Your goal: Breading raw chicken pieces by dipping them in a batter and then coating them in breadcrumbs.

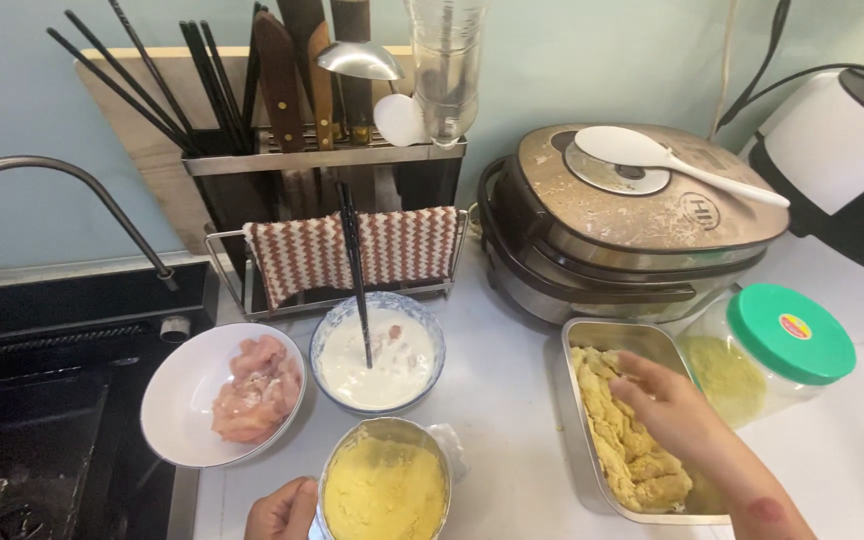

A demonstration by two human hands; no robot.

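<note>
The white counter (512,400) bears a metal tray (574,400), two bowls (172,400) and a green-lidded jar (790,335).

Bright even light, soft shadows; glare on ladle (360,60); slight blur, wide-angle bending at edges.

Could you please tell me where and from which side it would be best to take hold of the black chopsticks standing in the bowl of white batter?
Grip the pair of black chopsticks probably at their upper ends, coming from above and in front. Their tips sit in the white batter of the blue-rimmed bowl, while their bare tops lean back toward the striped cloth, so fingers would stay clean there.
</note>
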